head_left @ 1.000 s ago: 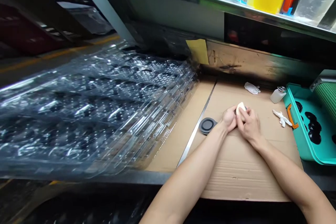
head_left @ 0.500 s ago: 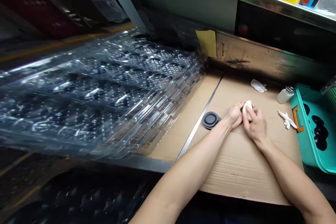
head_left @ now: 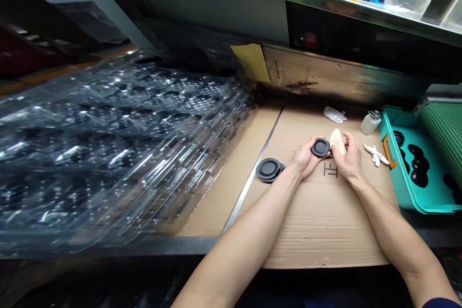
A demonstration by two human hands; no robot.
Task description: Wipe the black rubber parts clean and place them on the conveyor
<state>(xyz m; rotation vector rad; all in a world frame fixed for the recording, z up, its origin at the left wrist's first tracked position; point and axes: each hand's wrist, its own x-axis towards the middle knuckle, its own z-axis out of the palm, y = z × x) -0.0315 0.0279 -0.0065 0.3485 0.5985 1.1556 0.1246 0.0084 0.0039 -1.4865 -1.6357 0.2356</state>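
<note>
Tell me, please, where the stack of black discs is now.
In the head view, the stack of black discs lies on the cardboard, left of the left hand, beside the metal strip.

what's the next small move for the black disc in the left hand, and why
Probably carry the black disc left onto the stack of black discs: the left hand holds it face up, and the cream pad in the right hand sits beside it rather than on it.
</note>
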